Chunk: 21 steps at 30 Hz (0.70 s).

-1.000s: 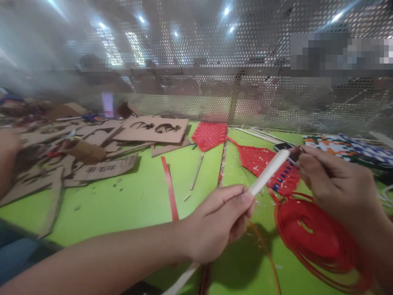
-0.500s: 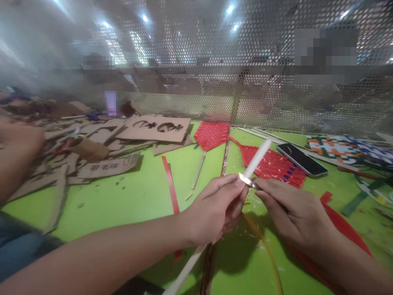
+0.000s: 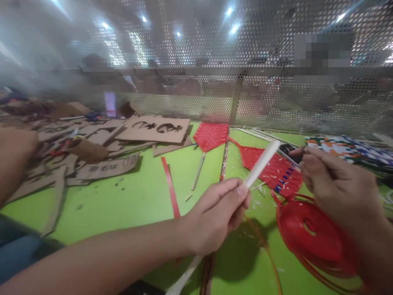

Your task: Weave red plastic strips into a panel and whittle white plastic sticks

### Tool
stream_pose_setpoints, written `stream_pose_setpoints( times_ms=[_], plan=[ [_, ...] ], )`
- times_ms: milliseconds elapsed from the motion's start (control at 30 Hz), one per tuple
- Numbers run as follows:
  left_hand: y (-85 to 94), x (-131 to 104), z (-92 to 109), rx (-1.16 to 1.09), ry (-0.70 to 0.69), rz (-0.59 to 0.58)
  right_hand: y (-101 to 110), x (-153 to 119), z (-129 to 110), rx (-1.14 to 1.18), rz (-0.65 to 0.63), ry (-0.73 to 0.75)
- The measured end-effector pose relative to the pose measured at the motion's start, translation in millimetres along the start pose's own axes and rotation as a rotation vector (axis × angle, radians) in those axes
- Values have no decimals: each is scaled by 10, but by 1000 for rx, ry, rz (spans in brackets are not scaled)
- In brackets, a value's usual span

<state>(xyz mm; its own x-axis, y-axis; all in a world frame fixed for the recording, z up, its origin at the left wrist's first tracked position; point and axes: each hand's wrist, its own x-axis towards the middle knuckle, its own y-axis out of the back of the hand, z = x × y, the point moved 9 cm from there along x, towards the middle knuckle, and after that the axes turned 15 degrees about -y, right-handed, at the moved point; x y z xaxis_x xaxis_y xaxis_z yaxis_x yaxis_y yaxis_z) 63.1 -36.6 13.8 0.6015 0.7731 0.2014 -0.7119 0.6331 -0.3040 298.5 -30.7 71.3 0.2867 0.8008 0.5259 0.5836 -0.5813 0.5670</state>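
Pale strip (image 3: 262, 164) in left hand (image 3: 217, 217), cardboard tube (image 3: 89, 150) beyond

The person's two hands (image 3: 219, 217), one pale stick (image 3: 261, 164), two red woven pieces (image 3: 211, 136), one red coil (image 3: 322, 248), one short red strip (image 3: 170, 186), one thin orange strip (image 3: 272, 262), one cardboard tube (image 3: 89, 150), one phone (image 3: 287, 149), two checkered woven pieces (image 3: 333, 148)

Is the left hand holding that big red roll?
No, the left hand holds a pale stick, while the coil of red strip lies on the green table.
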Motion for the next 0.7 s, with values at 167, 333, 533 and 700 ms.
stream_pose_setpoints(
  times_ms=[167,333,533,700],
  plan=[
    [155,72,-60,144,9,16,-376,-272,-328,-4,-193,109],
    [154,74,-101,178,27,-6,-530,-354,-354,15,-339,155],
    [109,60,-133,172,69,-6,-579,-423,-509,57,-401,226],
    [121,58,-143,160,53,36,-624,-514,-658,78,-431,276]
  ],
)
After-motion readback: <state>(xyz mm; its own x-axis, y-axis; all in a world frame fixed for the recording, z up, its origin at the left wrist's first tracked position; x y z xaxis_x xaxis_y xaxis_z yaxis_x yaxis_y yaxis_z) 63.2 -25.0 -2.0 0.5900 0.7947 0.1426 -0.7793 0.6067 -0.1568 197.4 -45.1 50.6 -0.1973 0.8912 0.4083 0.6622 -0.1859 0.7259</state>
